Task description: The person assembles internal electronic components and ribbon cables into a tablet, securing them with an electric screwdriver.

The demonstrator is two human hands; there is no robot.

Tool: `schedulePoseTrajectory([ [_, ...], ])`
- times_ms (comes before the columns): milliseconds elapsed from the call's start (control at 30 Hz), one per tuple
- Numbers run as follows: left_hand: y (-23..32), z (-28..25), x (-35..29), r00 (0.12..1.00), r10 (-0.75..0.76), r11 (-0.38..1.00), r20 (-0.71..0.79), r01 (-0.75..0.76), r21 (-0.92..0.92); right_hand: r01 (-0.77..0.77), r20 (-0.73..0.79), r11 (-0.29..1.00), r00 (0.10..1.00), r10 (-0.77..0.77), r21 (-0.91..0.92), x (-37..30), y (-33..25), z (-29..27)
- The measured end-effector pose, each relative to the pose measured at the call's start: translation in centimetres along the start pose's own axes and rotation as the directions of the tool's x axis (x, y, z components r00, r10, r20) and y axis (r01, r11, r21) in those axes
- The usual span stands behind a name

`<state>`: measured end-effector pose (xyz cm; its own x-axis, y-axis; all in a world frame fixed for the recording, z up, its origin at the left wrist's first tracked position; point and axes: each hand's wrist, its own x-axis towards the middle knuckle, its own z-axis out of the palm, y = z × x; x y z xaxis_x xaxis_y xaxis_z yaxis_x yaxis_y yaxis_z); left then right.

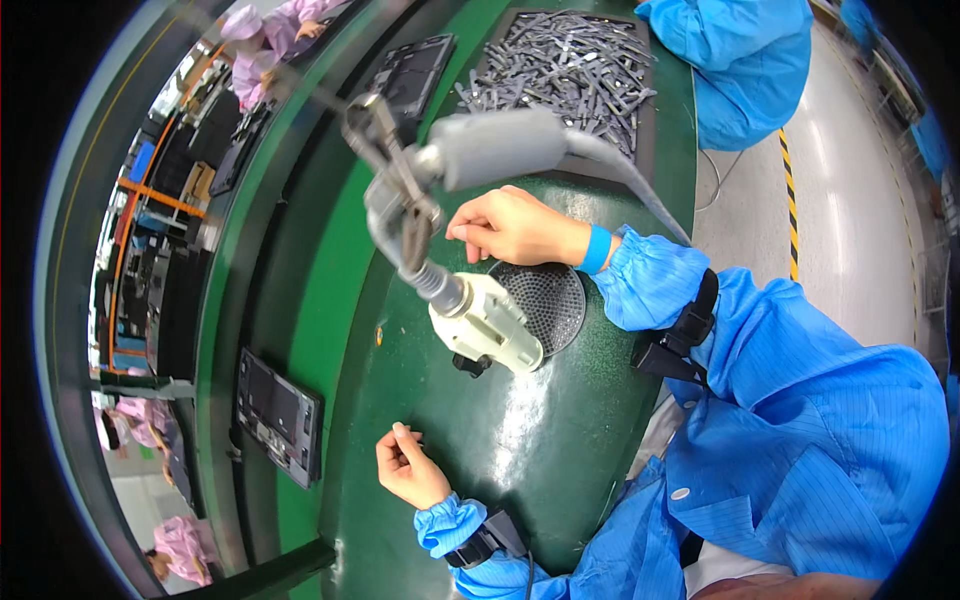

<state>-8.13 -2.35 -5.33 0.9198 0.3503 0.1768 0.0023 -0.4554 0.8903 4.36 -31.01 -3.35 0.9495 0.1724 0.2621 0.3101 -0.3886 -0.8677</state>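
Note:
My right hand (520, 228), with a blue band at the wrist, is held above a round dark dish with a perforated surface (548, 305). Its thumb and fingers are pinched together; anything between them is too small to name. Lower in the view, my left hand (412, 472) hovers over the green worktop (460, 420) with its fingers curled in and thumb against them. Whatever it may hold is hidden. Between the hands hangs a pale jointed device (485, 320) on a ribbed metal neck, partly in front of the dish.
A black tray (655, 125) heaped with small grey strips stands at the top. Opened flat tablet-like units (280, 415) lie along the green line at left. A grey cylinder with a cable (500, 148) hangs near my right hand. A person in blue (745, 70) sits beyond.

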Motion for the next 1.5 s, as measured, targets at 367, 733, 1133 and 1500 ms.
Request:
schedulePoseTrajectory([
  [367,0.1,0.4,-0.1,0.999,0.049,0.998,-0.024,-0.048,0.028,-0.097,-0.08,0.99,0.991,0.106,0.104,-0.2,-0.5,-1.0],
  [733,-0.2,-0.2,0.0,0.999,0.041,0.998,-0.024,-0.04,0.041,0.033,0.038,0.988,0.999,-0.027,-0.153,-0.6,0.2,-0.2],
  [1133,-0.3,0.2,0.3,0.999,0.038,0.998,-0.022,-0.037,0.041,-0.139,0.39,0.986,0.906,0.166,-0.097,-0.7,1.1,-1.8],
  [1500,0.1,0.1,0.1,0.999,0.03,0.996,-0.019,-0.029,0.083,-0.121,0.285,0.971,0.942,0.178,-0.208,-1.1,0.2,-2.9],
])
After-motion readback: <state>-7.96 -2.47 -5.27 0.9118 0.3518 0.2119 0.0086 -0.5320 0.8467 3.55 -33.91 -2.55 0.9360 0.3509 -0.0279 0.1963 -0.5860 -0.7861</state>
